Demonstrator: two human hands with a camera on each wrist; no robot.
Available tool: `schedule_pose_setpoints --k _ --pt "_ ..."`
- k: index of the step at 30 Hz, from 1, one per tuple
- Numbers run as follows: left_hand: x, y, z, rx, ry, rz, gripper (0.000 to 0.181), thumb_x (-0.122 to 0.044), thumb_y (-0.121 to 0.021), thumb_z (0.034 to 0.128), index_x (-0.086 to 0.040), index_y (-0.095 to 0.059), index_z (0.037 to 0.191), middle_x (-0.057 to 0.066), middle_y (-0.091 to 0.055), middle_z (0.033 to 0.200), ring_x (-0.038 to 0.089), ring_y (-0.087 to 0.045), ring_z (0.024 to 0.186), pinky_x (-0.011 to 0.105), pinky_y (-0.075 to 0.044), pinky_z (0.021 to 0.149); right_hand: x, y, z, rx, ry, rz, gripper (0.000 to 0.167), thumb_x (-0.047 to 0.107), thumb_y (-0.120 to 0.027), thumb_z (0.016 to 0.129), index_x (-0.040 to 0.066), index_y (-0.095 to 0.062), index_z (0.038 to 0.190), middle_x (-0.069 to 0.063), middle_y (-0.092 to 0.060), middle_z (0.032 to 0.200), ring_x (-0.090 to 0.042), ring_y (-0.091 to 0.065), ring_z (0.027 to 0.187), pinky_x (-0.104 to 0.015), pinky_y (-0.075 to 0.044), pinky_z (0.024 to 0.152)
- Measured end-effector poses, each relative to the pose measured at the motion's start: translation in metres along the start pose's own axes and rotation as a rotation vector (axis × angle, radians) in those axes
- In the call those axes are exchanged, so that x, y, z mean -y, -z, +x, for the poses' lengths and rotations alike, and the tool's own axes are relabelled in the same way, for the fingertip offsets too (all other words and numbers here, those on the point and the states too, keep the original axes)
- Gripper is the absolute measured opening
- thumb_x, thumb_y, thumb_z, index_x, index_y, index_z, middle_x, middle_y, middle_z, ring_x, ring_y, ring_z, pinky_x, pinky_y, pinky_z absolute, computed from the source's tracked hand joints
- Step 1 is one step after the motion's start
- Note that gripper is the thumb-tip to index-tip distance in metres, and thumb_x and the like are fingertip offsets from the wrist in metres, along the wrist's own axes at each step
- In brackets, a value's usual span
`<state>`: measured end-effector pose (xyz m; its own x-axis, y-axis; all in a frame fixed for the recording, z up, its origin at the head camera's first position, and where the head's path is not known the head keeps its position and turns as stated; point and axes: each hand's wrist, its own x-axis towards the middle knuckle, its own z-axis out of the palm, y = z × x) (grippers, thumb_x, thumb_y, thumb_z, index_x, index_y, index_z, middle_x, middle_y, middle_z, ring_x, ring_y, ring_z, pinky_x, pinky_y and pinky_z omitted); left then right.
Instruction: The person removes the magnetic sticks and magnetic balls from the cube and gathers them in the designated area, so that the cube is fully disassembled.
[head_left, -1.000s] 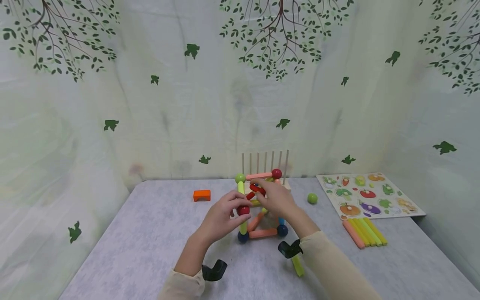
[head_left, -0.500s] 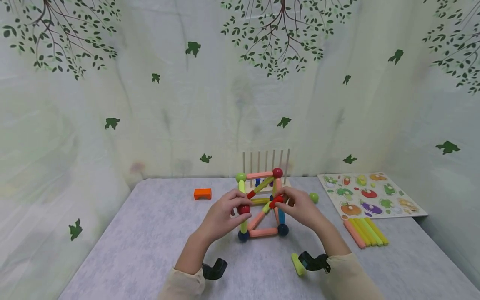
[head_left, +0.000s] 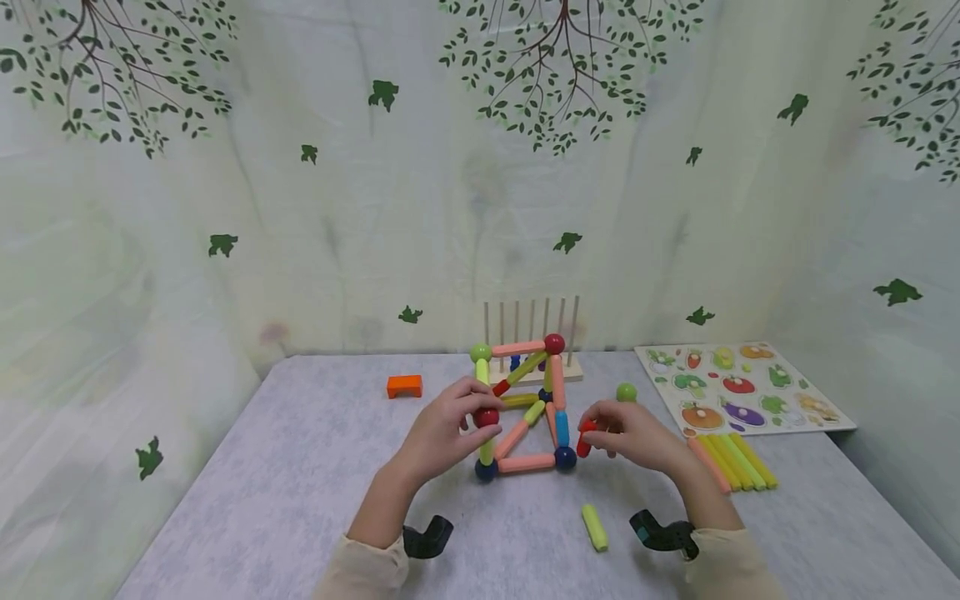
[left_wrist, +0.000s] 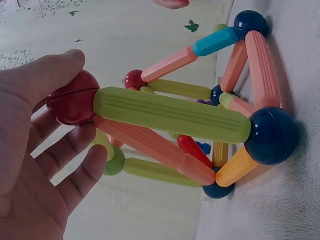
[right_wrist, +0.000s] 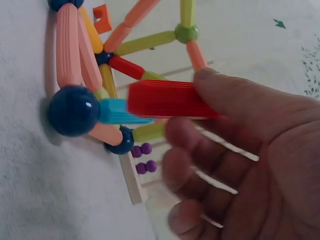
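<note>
My left hand (head_left: pixel 444 432) holds a red ball (left_wrist: pixel 75 97) between thumb and fingers. That ball tops a yellow-green rod (left_wrist: pixel 170 114) of a frame built from magnetic rods and balls, with a dark blue ball (left_wrist: pixel 274 135) at the rod's lower end. To the right of the frame, my right hand (head_left: pixel 633 435) pinches a short red rod (right_wrist: pixel 162 98) by one end. The red rod is close to the frame's front right dark blue ball (head_left: pixel 566 458), from which a light blue rod (head_left: pixel 562 428) rises. Fingers hide part of both held pieces.
A loose yellow-green rod (head_left: pixel 595 527) lies in front. Several rods (head_left: pixel 735 463) lie in a row beside a vegetable picture board (head_left: pixel 810 408) on the right. Behind stand a pegged wooden rack (head_left: pixel 573 372) and a green ball (head_left: pixel 626 392); an orange block (head_left: pixel 404 386) is left.
My right hand has drawn back from the inside of the frame, moving right and nearer, with the red rod in its fingers. My left hand stays on the red ball.
</note>
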<state>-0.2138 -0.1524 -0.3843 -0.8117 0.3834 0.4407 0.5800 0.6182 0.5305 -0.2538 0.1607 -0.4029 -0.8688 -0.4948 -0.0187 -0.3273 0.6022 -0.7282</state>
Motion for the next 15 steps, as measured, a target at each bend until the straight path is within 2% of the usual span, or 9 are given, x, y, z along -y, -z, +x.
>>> schedule_pose_setpoints --k 5,10,15 --pt "0.0 -0.001 -0.001 -0.001 0.013 -0.004 0.025 -0.018 -0.079 0.0868 -0.019 -0.074 0.112 -0.005 -0.054 0.116 0.008 -0.057 0.093 0.027 -0.056 0.073 -0.007 0.002 -0.006 0.13 -0.082 -0.019 0.022 0.03 -0.068 0.095 0.01 -0.069 0.105 -0.002 -0.067 0.085 -0.018 -0.059 0.073 -0.031 -0.049 0.065" --pt "0.001 -0.001 0.0 -0.002 0.011 -0.004 0.025 -0.018 -0.078 0.0871 -0.019 -0.074 0.112 -0.004 -0.053 0.114 0.009 -0.057 0.093 0.032 -0.057 0.074 -0.013 -0.001 -0.009 0.241 -0.168 -0.034 0.015 0.028 -0.069 0.093 0.013 -0.071 0.095 0.001 -0.064 0.077 -0.017 -0.056 0.069 -0.029 -0.045 0.061" --pt "0.002 -0.001 0.0 0.001 0.018 -0.004 0.027 -0.019 -0.079 0.0871 -0.018 -0.073 0.113 -0.005 -0.053 0.113 0.009 -0.057 0.093 0.03 -0.057 0.073 -0.018 -0.007 -0.01 0.354 -0.25 -0.03 0.013 0.027 -0.072 0.091 0.015 -0.069 0.088 0.002 -0.062 0.073 -0.014 -0.051 0.064 -0.026 -0.039 0.056"
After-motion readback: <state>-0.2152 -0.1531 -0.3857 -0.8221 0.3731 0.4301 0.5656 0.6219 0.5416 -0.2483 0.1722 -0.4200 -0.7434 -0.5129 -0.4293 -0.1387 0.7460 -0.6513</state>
